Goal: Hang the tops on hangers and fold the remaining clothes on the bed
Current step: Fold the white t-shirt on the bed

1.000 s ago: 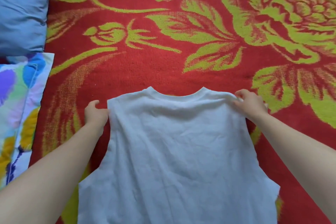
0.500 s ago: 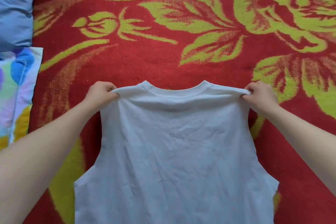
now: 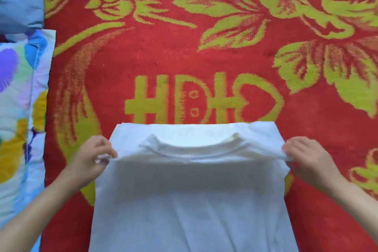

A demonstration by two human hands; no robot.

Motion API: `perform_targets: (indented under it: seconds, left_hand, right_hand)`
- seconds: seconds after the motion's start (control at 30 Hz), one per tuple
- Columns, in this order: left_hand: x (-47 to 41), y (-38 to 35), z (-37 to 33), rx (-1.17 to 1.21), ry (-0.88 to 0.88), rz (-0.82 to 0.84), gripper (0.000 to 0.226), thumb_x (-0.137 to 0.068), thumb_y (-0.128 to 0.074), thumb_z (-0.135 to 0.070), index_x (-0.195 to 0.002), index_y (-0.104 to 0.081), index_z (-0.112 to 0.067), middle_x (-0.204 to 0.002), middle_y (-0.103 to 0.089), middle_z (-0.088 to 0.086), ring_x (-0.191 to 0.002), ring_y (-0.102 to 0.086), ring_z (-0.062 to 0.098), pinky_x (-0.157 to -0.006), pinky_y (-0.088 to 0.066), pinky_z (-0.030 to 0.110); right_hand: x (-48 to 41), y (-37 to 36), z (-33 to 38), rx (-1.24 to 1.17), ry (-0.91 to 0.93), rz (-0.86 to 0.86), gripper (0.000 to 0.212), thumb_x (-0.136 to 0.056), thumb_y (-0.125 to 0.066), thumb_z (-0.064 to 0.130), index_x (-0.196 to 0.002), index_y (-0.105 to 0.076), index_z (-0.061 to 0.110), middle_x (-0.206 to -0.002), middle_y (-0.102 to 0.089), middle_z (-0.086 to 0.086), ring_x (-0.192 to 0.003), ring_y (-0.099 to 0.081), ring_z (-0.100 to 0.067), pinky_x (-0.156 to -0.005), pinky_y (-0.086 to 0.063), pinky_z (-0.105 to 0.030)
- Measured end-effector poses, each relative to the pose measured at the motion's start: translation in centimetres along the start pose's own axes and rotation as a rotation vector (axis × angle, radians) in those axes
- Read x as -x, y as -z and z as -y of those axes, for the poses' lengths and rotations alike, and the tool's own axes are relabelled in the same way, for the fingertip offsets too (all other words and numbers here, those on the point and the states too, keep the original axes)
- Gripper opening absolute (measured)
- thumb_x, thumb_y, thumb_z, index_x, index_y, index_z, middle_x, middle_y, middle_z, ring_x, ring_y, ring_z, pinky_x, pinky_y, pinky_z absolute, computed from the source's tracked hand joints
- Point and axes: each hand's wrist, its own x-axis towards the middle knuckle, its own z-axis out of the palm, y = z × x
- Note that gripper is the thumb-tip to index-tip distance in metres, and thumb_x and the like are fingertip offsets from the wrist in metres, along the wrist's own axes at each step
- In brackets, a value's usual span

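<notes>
White top (image 3: 194, 200) stretches between both grips: left hand (image 3: 93, 156) and right hand (image 3: 304, 159) each pinch a shoulder above the red blanket (image 3: 163, 57).

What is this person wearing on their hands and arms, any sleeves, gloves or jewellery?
Nothing visible. The left hand and right hand are bare: no gloves, rings or watch. The left forearm and right forearm are bare too, with no sleeve in view.

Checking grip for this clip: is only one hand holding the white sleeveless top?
No, the left hand and the right hand each pinch a shoulder of the white sleeveless top.
</notes>
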Motion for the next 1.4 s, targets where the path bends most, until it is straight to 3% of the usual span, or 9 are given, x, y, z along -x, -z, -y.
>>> perform_targets:
  seconds: [0.13, 0.3, 0.47, 0.73, 0.87, 0.97, 1.07, 1.2, 1.4]
  left_hand:
    - [4.4, -6.1, 1.9, -0.54, -0.281, 0.061, 0.043, -0.064, -0.035, -0.005, -0.097, -0.052, -0.027, -0.081, -0.038, 0.0, -0.073, -0.039, 0.023, -0.065, -0.028, 0.036]
    - [6.5, -11.4, 0.6, -0.692, -0.199, 0.149, 0.062, -0.062, -0.028, -0.005, -0.119, -0.047, -0.021, -0.107, -0.045, 0.016, -0.094, -0.044, 0.031, -0.079, -0.038, 0.045]
    - [6.6, -12.5, -1.1, -0.692, -0.35, 0.275, 0.045, -0.065, -0.035, -0.016, -0.106, -0.05, -0.024, -0.096, -0.058, 0.008, -0.084, -0.058, 0.028, -0.08, -0.039, 0.041]
    - [-3.2, -5.8, 0.4, -0.657, 0.062, 0.027, 0.064, -0.07, -0.061, -0.01, -0.133, -0.048, -0.016, -0.127, -0.056, 0.019, -0.112, -0.055, 0.036, -0.084, -0.044, 0.05]
    - [-7.4, -3.8, 1.1, -0.7, 0.443, 0.383, 0.071, -0.089, -0.05, -0.015, -0.149, -0.015, -0.027, -0.143, -0.042, 0.006, -0.134, -0.031, 0.022, -0.108, -0.021, 0.045]
    - [-8.2, -3.4, 1.8, -0.68, 0.425, 0.342, 0.039, -0.088, -0.047, -0.015, -0.124, -0.054, -0.029, -0.115, -0.063, 0.0, -0.115, -0.052, 0.023, -0.104, -0.022, 0.04]
    - [-9.0, -1.4, 1.6, -0.672, 0.409, 0.295, 0.016, -0.088, -0.054, -0.02, -0.095, -0.068, -0.027, -0.102, -0.068, -0.001, -0.106, -0.057, 0.023, -0.097, -0.025, 0.034]
    - [-11.2, 2.3, 0.5, -0.646, 0.366, 0.08, 0.019, -0.088, -0.059, -0.022, -0.102, -0.071, -0.02, -0.107, -0.068, 0.011, -0.105, -0.059, 0.032, -0.084, -0.035, 0.034]
    - [-10.6, 4.7, -0.2, -0.505, 0.209, -0.139, 0.014, -0.084, -0.064, -0.015, -0.092, -0.074, -0.009, -0.093, -0.068, 0.015, -0.095, -0.061, 0.036, -0.081, -0.038, 0.043]
  right_hand:
    - [4.3, -4.1, 0.7, 0.326, 0.191, 0.231, 0.021, -0.069, -0.036, 0.001, -0.086, -0.043, 0.011, -0.099, -0.061, -0.018, -0.103, -0.052, -0.033, -0.077, -0.038, -0.042]
    - [3.0, -6.7, 5.9, 0.302, 0.043, 0.388, 0.049, -0.065, -0.032, 0.012, -0.11, -0.05, 0.005, -0.119, -0.061, -0.021, -0.115, -0.051, -0.035, -0.088, -0.043, -0.047]
    - [2.9, -7.4, 8.4, 0.203, 0.343, 0.661, 0.061, -0.035, -0.073, 0.022, -0.095, -0.061, 0.024, -0.108, -0.067, -0.009, -0.095, -0.067, -0.026, -0.07, -0.056, -0.033]
    - [-4.6, -3.8, 3.6, 0.239, -0.351, 0.321, 0.068, -0.061, -0.079, 0.006, -0.125, -0.056, 0.005, -0.127, -0.055, -0.024, -0.114, -0.054, -0.042, -0.075, -0.052, -0.049]
    - [-6.9, -3.6, 0.8, 0.176, -0.624, 0.488, 0.031, -0.088, -0.049, 0.012, -0.117, -0.057, 0.02, -0.115, -0.058, -0.007, -0.126, -0.038, -0.03, -0.093, -0.031, -0.04]
    - [-7.7, -3.0, 0.2, 0.09, -0.683, 0.437, 0.029, -0.084, -0.05, 0.011, -0.06, -0.044, 0.025, -0.07, -0.046, 0.004, -0.105, -0.044, -0.03, -0.085, -0.026, -0.036]
    - [-8.4, -1.7, -1.0, 0.058, -0.733, 0.372, 0.021, -0.085, -0.054, 0.012, -0.067, -0.052, 0.022, -0.083, -0.056, -0.003, -0.108, -0.045, -0.031, -0.089, -0.028, -0.037]
    - [-10.8, 0.7, -2.0, -0.078, -0.799, 0.191, 0.009, -0.086, -0.059, 0.013, -0.092, -0.064, 0.008, -0.103, -0.064, -0.017, -0.109, -0.051, -0.035, -0.088, -0.032, -0.04]
    - [-11.7, 3.0, -2.5, -0.236, -0.761, 0.133, 0.01, -0.081, -0.064, 0.01, -0.075, -0.059, 0.016, -0.086, -0.063, -0.009, -0.096, -0.057, -0.033, -0.09, -0.039, -0.049]
